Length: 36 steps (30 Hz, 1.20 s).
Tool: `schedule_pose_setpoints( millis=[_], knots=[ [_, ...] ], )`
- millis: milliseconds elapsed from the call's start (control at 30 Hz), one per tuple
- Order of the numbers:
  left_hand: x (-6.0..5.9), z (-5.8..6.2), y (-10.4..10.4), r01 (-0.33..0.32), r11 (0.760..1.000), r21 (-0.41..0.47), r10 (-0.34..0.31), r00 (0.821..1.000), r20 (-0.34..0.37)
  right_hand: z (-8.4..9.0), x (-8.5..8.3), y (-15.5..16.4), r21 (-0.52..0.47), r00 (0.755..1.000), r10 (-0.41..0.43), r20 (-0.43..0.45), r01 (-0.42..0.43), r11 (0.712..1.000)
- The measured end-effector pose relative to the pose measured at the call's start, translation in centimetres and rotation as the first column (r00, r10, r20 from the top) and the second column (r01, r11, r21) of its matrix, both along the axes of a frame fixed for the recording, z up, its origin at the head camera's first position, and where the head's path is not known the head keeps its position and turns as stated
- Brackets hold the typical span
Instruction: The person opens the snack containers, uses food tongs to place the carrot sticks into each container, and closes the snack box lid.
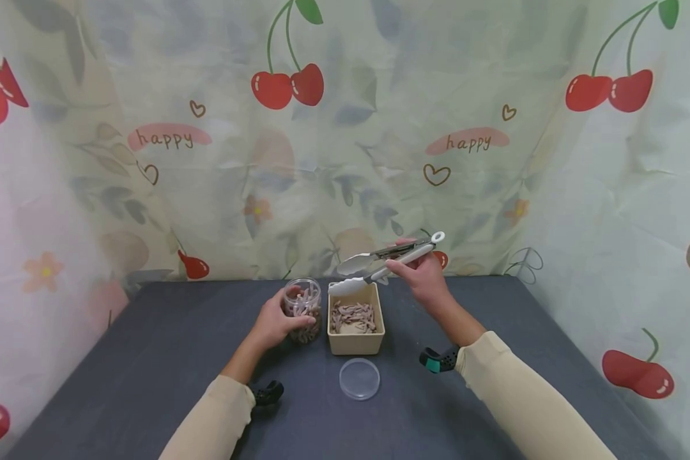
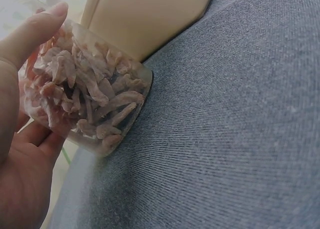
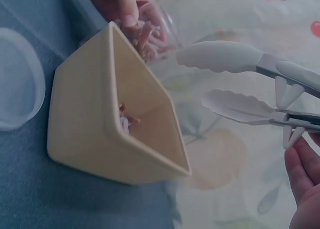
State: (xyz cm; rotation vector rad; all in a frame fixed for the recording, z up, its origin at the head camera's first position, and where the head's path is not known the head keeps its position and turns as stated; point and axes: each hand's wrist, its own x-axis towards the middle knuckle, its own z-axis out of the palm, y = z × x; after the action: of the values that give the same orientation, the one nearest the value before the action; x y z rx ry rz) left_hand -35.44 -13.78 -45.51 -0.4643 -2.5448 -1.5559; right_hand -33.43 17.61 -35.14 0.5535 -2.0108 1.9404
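My left hand (image 1: 277,321) grips a clear open jar (image 2: 131,71) on the table, thumb and fingers round its side. Brownish-pink dried strips (image 2: 95,89) fill much of it. Beside the jar stands a beige rectangular bin (image 1: 355,344), with similar strips (image 1: 353,315) over part of its floor. My right hand (image 1: 424,276) holds white-tipped kitchen tongs (image 1: 405,262) above the bin's far end. The tongs' tips (image 3: 237,106) are spread apart with nothing between them, pointing toward the jar.
A clear round lid (image 1: 359,379) lies on the dark cloth-covered table (image 1: 414,421) in front of the bin. Behind the table hangs a curtain (image 1: 345,160) printed with cherries. A thin cable-like loop (image 1: 526,265) shows at the back right corner.
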Motion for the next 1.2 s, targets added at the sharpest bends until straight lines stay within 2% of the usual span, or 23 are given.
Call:
schedule_pose_setpoints(
  millis=[200, 433, 800, 1000, 1200],
  knots=[
    [-0.1, -0.1, 0.1, -0.016, 1.000, -0.013, 0.016, 1.000, 0.011, -1.2, 0.0, 0.7, 0.023, 1.000, -0.019, -0.005, 0.020, 1.000],
    [0.0, -0.1, 0.1, -0.025, 1.000, -0.014, 0.025, 1.000, 0.016, -2.7, 0.0, 1.1, 0.056, 0.998, -0.037, 0.055, 0.034, 0.998],
    [-0.1, -0.1, 0.0, -0.018, 1.000, -0.012, 0.018, 1.000, 0.020, -5.0, 0.0, 1.0, 0.197, 0.993, -0.077, 0.084, 0.059, 0.979],
    [-0.1, -0.1, 0.1, -0.020, 1.000, -0.008, 0.020, 1.000, 0.017, -6.1, -0.2, 0.6, 0.212, 0.992, -0.087, 0.089, 0.066, 0.975],
    [-0.2, -0.2, 0.0, -0.016, 1.000, -0.014, 0.016, 1.000, 0.006, -6.1, 0.0, 0.5, 0.186, 0.993, -0.048, 0.103, 0.028, 0.982]
  ],
)
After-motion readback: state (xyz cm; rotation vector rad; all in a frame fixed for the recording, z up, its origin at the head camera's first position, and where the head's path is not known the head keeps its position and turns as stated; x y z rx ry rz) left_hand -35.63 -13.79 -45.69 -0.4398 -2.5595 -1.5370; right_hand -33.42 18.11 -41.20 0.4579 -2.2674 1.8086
